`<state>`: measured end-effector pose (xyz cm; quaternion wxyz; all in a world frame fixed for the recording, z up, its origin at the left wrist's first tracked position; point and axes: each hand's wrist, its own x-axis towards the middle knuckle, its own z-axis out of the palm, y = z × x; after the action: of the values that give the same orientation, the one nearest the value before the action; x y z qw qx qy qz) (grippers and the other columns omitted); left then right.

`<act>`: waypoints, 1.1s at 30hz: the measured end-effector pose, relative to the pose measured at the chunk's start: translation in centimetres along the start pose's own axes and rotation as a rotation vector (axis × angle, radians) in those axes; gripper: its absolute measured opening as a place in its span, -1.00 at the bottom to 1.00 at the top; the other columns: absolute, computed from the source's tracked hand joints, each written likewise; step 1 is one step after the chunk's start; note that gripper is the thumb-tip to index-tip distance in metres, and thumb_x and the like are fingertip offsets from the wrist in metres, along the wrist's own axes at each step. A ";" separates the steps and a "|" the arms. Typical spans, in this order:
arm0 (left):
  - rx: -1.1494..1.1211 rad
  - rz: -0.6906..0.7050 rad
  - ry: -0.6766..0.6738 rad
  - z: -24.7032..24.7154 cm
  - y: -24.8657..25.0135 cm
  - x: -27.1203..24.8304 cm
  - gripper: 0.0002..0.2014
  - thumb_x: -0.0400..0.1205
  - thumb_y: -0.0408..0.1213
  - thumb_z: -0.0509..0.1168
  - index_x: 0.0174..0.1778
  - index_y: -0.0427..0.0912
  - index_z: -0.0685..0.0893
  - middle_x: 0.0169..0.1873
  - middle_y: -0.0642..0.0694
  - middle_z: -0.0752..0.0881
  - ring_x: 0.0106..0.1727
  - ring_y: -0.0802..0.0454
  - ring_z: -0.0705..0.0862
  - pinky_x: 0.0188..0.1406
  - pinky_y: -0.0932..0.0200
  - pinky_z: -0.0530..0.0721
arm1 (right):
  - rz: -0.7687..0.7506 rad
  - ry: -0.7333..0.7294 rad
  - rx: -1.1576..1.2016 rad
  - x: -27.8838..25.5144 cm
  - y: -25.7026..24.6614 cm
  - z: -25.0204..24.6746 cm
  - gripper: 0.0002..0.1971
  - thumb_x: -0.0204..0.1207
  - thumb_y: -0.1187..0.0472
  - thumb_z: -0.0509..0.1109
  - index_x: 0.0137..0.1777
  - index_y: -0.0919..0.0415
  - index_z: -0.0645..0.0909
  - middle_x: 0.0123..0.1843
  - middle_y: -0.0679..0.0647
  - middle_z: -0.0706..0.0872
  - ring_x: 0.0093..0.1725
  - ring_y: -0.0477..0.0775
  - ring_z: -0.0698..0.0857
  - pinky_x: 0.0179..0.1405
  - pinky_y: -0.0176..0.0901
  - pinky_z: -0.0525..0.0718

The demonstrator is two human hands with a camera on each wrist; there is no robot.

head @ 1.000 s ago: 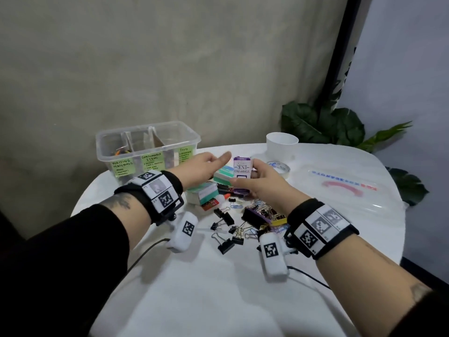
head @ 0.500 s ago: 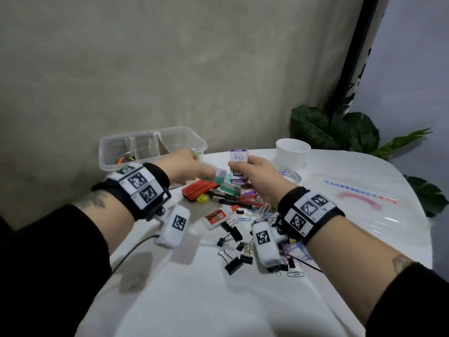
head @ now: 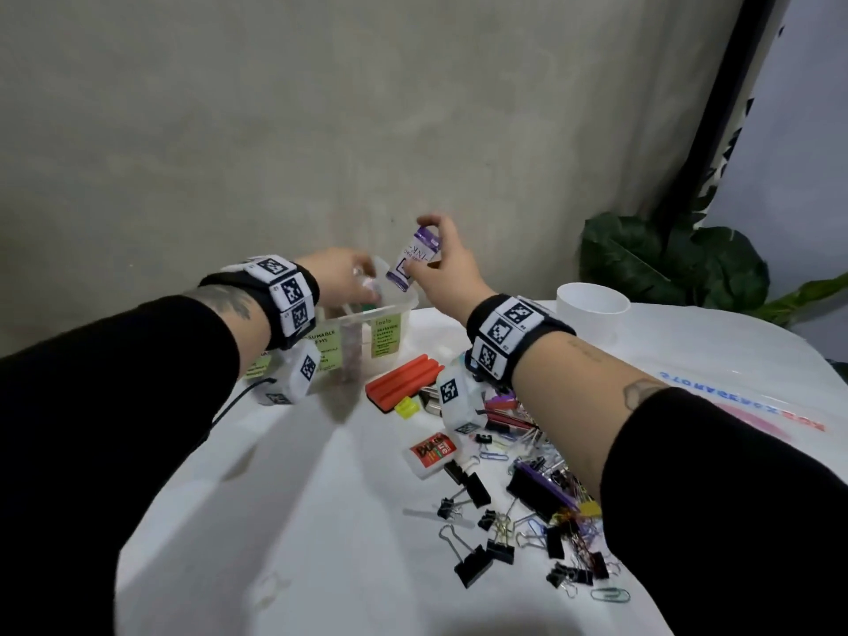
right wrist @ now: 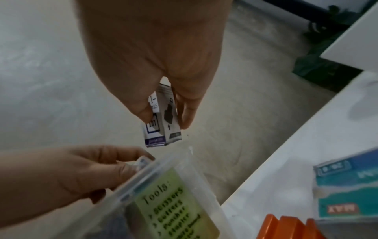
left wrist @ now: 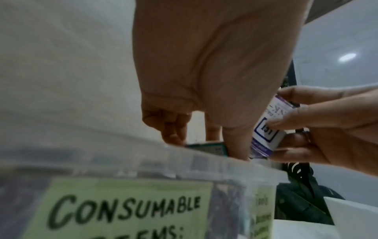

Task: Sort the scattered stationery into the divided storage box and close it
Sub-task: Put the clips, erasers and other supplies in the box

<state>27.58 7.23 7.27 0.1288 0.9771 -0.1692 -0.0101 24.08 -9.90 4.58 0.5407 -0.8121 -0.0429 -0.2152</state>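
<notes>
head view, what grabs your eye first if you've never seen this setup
Both hands meet above the clear storage box at the table's far left: the right hand pinches a small purple-and-white ink box over it, while the left hand reaches inside, its hold blurred. Nearer, a scatter of black binder clips and an orange stapler lies on the white table.

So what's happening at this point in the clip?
A person is sorting stationery into a clear divided storage box with green labels. The right hand holds a small purple ink box above the box's right end, not yet let go. The left hand reaches down into the box; what it grips is too blurred to name. Binder clips, a glue bottle and an orange tool lie unsorted on the white table.
</notes>
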 end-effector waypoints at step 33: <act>0.123 -0.066 -0.155 3.5 -0.5 1.5 -0.48 0.62 -0.20 0.34 0.53 -0.04 0.44 0.28 -0.11 0.70 0.25 -0.10 0.67 0.22 0.07 0.62 | -0.012 -0.792 -0.954 3.9 0.2 4.9 -0.63 0.65 0.31 0.28 0.37 -0.01 0.67 0.35 0.01 0.69 0.16 0.07 0.65 0.14 -0.21 0.52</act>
<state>28.98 6.32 3.79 0.0545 0.9845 -0.1468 -0.0793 29.21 -6.19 4.35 0.0601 -0.9823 -0.1440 0.1040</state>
